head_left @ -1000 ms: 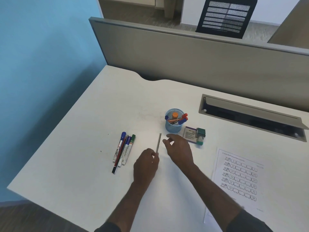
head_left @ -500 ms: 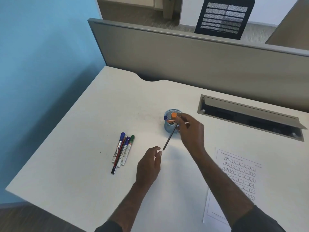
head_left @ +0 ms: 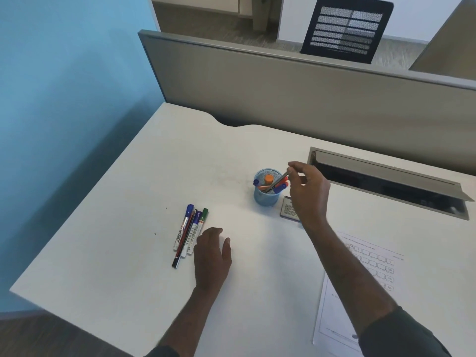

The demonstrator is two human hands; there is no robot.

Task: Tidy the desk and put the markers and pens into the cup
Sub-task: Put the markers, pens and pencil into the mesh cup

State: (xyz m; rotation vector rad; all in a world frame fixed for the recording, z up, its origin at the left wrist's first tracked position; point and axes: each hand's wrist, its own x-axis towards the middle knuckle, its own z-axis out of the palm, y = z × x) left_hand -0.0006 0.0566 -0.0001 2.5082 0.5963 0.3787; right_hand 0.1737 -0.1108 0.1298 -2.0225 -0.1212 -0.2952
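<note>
A blue mesh cup (head_left: 266, 199) stands mid-desk with several pens and markers in it. My right hand (head_left: 307, 191) hovers just right of the cup and pinches the top of a thin grey pen (head_left: 277, 182), whose lower end dips into the cup. A row of markers (head_left: 192, 229) with blue and green caps, plus a dark pencil, lies on the desk to the left. My left hand (head_left: 212, 253) rests palm-down on the desk, fingers relaxed, right beside those markers.
A small purple-edged box (head_left: 288, 211) lies right of the cup, partly hidden by my right hand. A printed sheet (head_left: 365, 274) lies at the right front. An open cable tray (head_left: 386, 181) runs along the back right. A grey partition (head_left: 283, 81) backs the desk.
My right hand took the grey pen from my left hand, carried it to the cup and lowered its tip inside. My left hand moved left and settled beside the markers.
</note>
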